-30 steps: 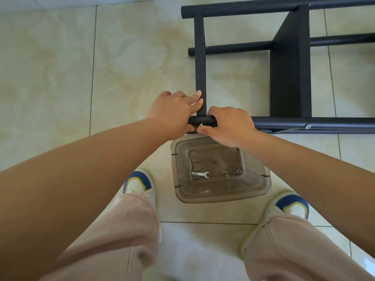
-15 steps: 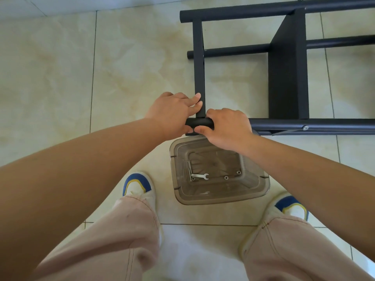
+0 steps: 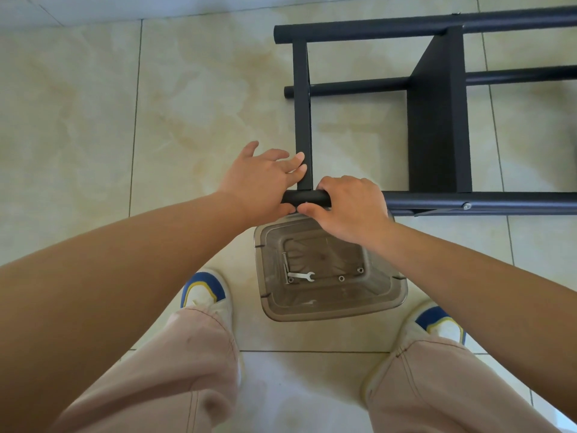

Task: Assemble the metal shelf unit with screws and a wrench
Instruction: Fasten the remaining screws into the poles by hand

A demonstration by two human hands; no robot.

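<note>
**Left hand loosens at the frame corner**

Since the earlier frames the left hand [image 3: 262, 179] has opened: its fingers now spread, fingertips touching the upright bar [image 3: 302, 114], thumb under the tube end. The right hand [image 3: 349, 207] stays curled over the near tube [image 3: 307, 198], thumb beneath, gripping it.

The shelf frame [image 3: 437, 120] lies on its side on the tile floor [image 3: 93, 120], just ahead of the person's feet. It looks like stiff painted steel, likely fairly heavy and smooth, so the round tubes near a joint seem the best hold; a screw [image 3: 466, 206] shows further along the near tube.

Directly below the hands sits a clear bin [image 3: 396, 295] holding the wrench [image 3: 301, 275] and a few nuts [image 3: 341, 278]. It stands close to the frame and between the shoes [image 3: 203, 292], so it could be knocked when the frame shifts.
</note>
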